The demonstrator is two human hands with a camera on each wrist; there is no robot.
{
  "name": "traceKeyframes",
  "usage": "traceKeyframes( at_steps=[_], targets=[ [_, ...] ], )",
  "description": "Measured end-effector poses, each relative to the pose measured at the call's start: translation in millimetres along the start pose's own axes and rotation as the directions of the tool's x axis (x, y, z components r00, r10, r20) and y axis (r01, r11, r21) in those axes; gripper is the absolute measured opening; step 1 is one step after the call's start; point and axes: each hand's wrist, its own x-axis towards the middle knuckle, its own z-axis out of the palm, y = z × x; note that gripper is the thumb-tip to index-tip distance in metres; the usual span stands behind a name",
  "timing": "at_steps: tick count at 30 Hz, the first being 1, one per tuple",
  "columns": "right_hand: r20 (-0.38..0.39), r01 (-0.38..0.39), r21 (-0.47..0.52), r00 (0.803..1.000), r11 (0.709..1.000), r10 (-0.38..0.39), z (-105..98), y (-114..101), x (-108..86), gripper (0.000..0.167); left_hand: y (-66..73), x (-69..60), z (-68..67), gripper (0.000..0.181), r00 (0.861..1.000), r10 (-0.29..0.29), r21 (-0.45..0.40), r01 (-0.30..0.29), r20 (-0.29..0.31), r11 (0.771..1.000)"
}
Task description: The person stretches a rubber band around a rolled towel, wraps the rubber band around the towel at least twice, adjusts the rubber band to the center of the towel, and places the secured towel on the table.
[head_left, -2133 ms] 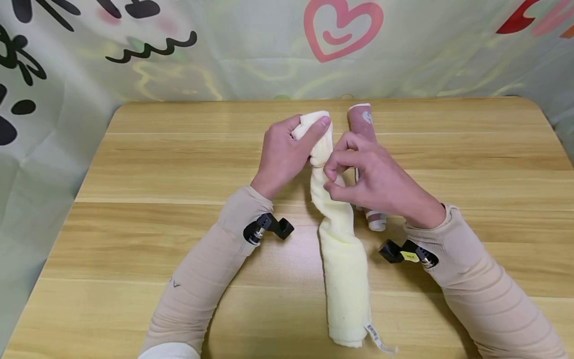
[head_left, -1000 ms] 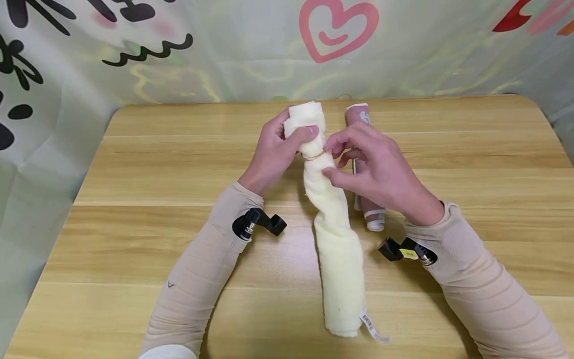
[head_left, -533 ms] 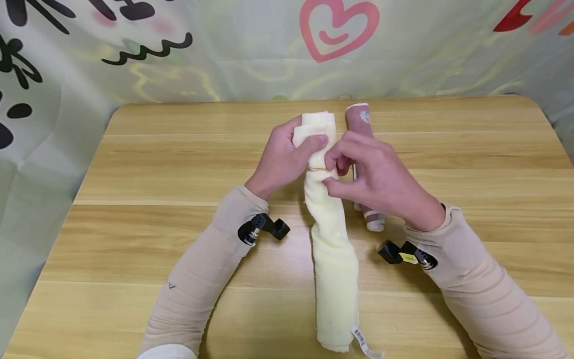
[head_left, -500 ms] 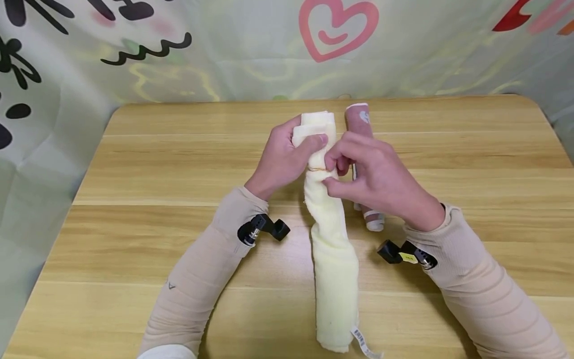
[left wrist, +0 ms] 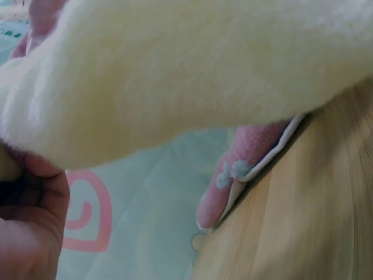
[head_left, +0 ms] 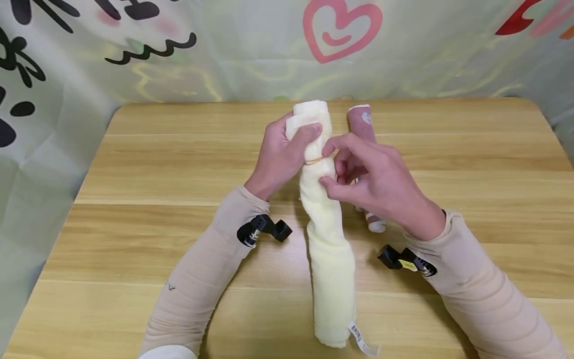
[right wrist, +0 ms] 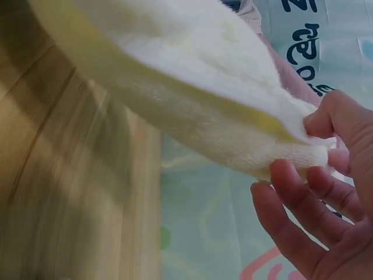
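A pale yellow towel (head_left: 332,269), rolled long and twisted in its upper half, lies along the table with its upper end raised. A thin rubber band (head_left: 315,160) circles it below that end. My left hand (head_left: 284,152) grips the towel above the band, thumb across the front. My right hand (head_left: 374,172) holds the towel's right side, index fingertip by the band and thumb just below it. In the right wrist view, the towel (right wrist: 204,116) passes between the right thumb and fingers. In the left wrist view, the towel (left wrist: 175,76) hides most of the hands.
Behind the right hand lies a mauve rolled towel (head_left: 361,122) with white edges, partly covered by that hand. A white label (head_left: 360,339) sticks out from the yellow towel's near end. The wooden table (head_left: 179,164) meets a printed cloth backdrop (head_left: 251,50).
The towel's upper end has shifted slightly up and left with my left hand. The right index finger and thumb are spread a little wider. The band shows more clearly than two seconds ago.
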Motion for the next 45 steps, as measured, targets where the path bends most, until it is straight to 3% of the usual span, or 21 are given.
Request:
traceKeyframes(
  at_steps=[8,13,19,31,37,45],
  targets=[
    [0.014,0.027,-0.008,1.0,1.0,-0.027,-2.1,-0.6,-1.2,0.022,0.2,-1.3,5.7,0.021,1.0,0.015,0.016,-0.015,0.008,1.0],
    [-0.021,0.059,-0.04,0.998,0.997,-0.06,3.3,0.5,-0.1,0.014,0.0,0.2,5.5,0.022,0.997,0.041,0.025,-0.039,-0.065,0.999],
    [-0.06,0.142,-0.083,0.987,0.986,-0.148,17.7,2.5,-0.3,0.015,-1.8,4.6,2.6,0.018,0.983,0.065,0.058,-0.055,-0.171,0.997],
    [-0.054,0.202,-0.133,0.976,0.97,-0.211,33.5,1.7,-3.8,0.018,-2.1,9.0,-1.5,0.014,0.967,-0.035,0.028,0.043,-0.254,0.999],
    [-0.048,0.208,-0.135,0.975,0.969,-0.216,38.3,1.7,-4.9,0.018,-1.2,11.1,-1.7,0.014,0.947,-0.094,-0.008,0.096,-0.308,0.995],
    [-0.049,0.214,-0.126,0.974,0.969,-0.221,40.3,-0.7,-4.8,0.018,-0.2,15.1,-3.9,0.014,0.925,-0.098,-0.05,0.086,-0.368,0.995]
  ],
)
